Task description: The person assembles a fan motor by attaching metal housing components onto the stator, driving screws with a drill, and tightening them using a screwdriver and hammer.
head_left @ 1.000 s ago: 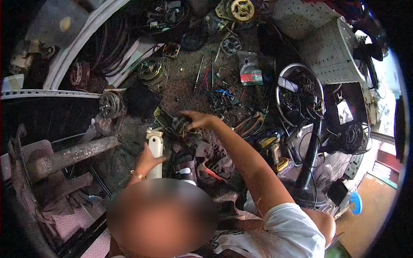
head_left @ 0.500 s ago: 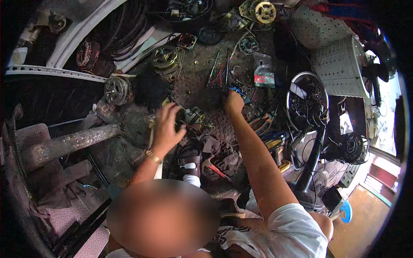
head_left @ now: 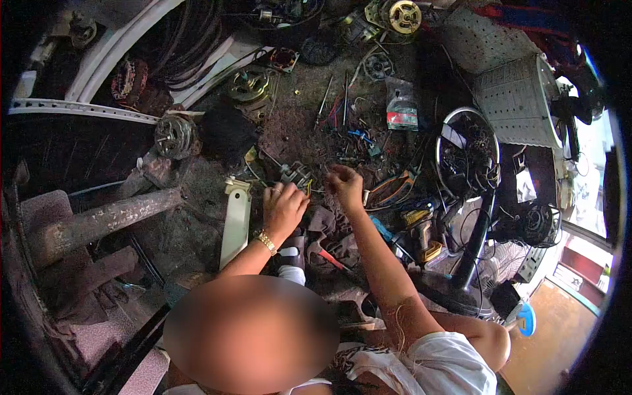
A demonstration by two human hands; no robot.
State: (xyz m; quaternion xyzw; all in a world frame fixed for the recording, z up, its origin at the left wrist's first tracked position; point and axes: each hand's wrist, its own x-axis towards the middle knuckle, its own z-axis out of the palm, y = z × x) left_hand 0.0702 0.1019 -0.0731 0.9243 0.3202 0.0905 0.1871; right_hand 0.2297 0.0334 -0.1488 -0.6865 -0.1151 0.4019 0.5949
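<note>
My left hand (head_left: 285, 207) is at the near side of a small electric motor (head_left: 296, 176) with a metal shaft. Its fingers are bent together beside the motor's yellow wires (head_left: 309, 187); what they grip is hidden. To the right, my right hand (head_left: 345, 187) is raised with curled fingertips pressed together, and anything between them is too small to make out. Beyond it a blue-handled tool (head_left: 361, 136) lies on the dirty floor. Two thin screwdriver-like rods (head_left: 324, 99) lie farther off. Orange-handled pliers (head_left: 395, 184) rest right of my right hand.
A long cream-coloured part (head_left: 235, 224) lies left of my left wrist. A red-handled hammer (head_left: 329, 255) rests on dark cloth near my foot. On the right are a round bin (head_left: 498, 155) of scraps and a yellow power tool (head_left: 429, 243). A plastic packet (head_left: 401, 108) lies ahead.
My right hand has drawn back from the blue-handled tool, which stays on the floor. My left hand has moved right and nearer to me, its spread fingers now bent beside the motor.
</note>
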